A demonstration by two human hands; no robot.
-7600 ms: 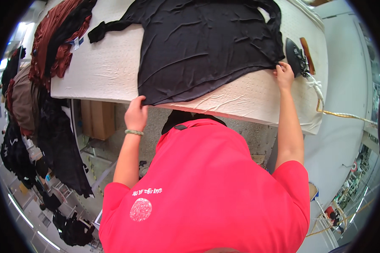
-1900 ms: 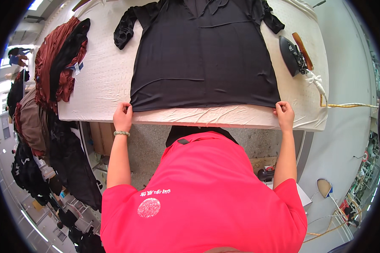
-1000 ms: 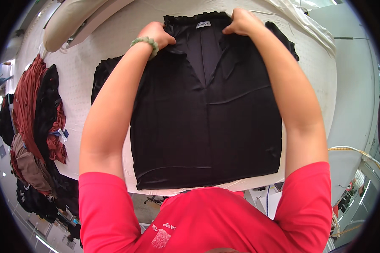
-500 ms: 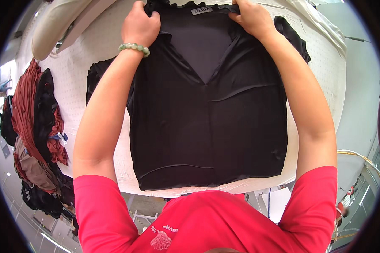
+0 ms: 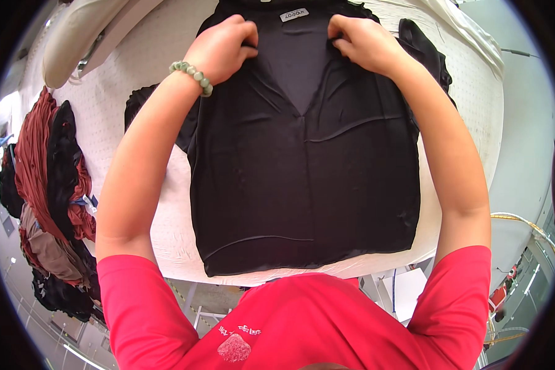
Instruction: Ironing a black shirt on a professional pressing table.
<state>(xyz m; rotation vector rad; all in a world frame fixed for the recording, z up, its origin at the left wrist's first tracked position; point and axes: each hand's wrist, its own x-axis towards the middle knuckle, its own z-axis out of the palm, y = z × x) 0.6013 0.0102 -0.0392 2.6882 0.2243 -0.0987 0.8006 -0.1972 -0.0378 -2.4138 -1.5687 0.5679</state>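
Note:
A black satin V-neck blouse (image 5: pixel 308 185) lies spread on a white padded table, its collar at the far side and its hem toward me. A white label (image 5: pixel 294 15) shows inside the back of the neck. My left hand (image 5: pixel 225 46), with a green bead bracelet (image 5: pixel 192 75) at the wrist, pinches the left edge of the neckline. On the opposite side my right hand (image 5: pixel 364 43) grips the right neckline edge between thumb and fingers. Creases run across the chest and near the hem.
Rust, black and brown garments (image 5: pixel 34 160) hang in a bunch at the left. A cream padded ironing arm (image 5: pixel 74 46) stands at the far left. Pale cloth (image 5: pixel 468 37) drapes over the table's far right. A cable (image 5: pixel 524 225) loops at the right.
Both hands have come nearer to me and inward, from the collar ends to the neckline edges. The blouse's body has stayed nearly in place.

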